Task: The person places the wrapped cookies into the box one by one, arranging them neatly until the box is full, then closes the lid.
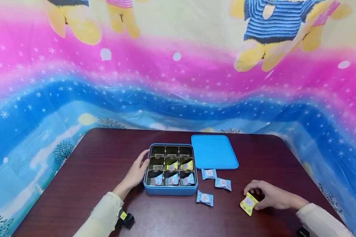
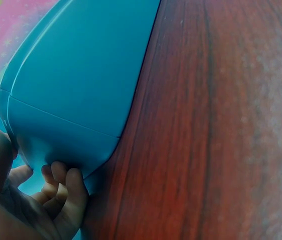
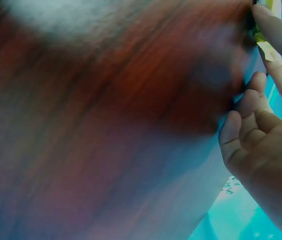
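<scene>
In the head view, the right hand [image 1: 273, 195] pinches a yellow packet [image 1: 248, 203] between thumb and bent fingers, at the right of the bench [image 1: 71, 191]; whether the packet touches the wood is hard to tell. The left hand [image 1: 136, 172] rests at the left side of a blue box [image 1: 170, 190], its outer fingers hidden. Near walls of the compartments cover the lower parts of the packets inside: three blue in the near row, two yellow in the middle row. A blue lid [image 1: 215, 152] lies right of the box, its left edge partly blocked (touching or not, I cannot say), and three loose blue packets [image 1: 223, 184] lie between box and right hand. A patterned cloth [image 1: 166, 75] hangs behind; the black device at the right wrist [image 1: 302, 232] is cut off below. In the left wrist view, loosely bent fingers touch the box's outer wall, which hides its contents. In the right wrist view, the bench is blurred, and only a yellow sliver of the packet shows behind the fingers, at the top edge.
</scene>
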The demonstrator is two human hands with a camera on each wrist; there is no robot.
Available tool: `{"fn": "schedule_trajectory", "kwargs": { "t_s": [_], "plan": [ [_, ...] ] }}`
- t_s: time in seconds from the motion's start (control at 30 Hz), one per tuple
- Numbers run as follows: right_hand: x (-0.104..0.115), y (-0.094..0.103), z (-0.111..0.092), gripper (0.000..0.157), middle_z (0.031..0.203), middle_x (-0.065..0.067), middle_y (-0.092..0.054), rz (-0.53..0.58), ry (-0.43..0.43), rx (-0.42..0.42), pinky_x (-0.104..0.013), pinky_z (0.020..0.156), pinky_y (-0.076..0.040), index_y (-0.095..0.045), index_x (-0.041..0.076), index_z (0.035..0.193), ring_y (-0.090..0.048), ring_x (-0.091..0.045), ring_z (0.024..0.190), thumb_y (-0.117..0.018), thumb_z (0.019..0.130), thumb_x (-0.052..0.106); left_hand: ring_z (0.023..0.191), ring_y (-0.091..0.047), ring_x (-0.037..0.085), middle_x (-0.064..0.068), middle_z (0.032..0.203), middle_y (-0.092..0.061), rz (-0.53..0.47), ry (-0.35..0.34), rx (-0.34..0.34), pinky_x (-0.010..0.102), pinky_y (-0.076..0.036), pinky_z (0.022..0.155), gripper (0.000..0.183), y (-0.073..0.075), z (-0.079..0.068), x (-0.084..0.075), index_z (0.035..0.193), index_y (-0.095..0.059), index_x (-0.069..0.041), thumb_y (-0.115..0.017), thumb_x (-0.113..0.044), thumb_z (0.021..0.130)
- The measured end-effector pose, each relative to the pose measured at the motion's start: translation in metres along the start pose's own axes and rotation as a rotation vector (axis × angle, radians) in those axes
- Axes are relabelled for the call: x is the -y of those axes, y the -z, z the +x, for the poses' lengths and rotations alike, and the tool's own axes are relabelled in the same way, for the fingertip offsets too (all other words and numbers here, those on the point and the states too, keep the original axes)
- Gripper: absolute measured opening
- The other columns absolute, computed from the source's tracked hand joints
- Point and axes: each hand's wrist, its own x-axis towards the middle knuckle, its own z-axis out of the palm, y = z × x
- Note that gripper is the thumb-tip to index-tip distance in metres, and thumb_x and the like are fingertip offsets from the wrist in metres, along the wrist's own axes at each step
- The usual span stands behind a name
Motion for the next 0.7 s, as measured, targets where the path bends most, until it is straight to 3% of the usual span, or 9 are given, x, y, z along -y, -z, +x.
{"fn": "schedule_trajectory", "kwargs": {
  "t_s": [0.7],
  "plan": [
    [-0.0094,-0.0016,-0.001,0.024,0.082,-0.012,-0.055,-0.013,0.095,-0.142,-0.027,0.055,-0.037,-0.069,0.011,0.111,-0.047,-0.02,0.072,-0.077,0.089,0.015,0.085,-0.071,0.021,0.024,0.102,-0.072,0.012,-0.013,-0.001,0.032,-0.057,0.075,0.047,-0.0004,0.001,0.002,0.156,-0.035,-0.017,-0.04,-0.015,0.11]
  ]
}}
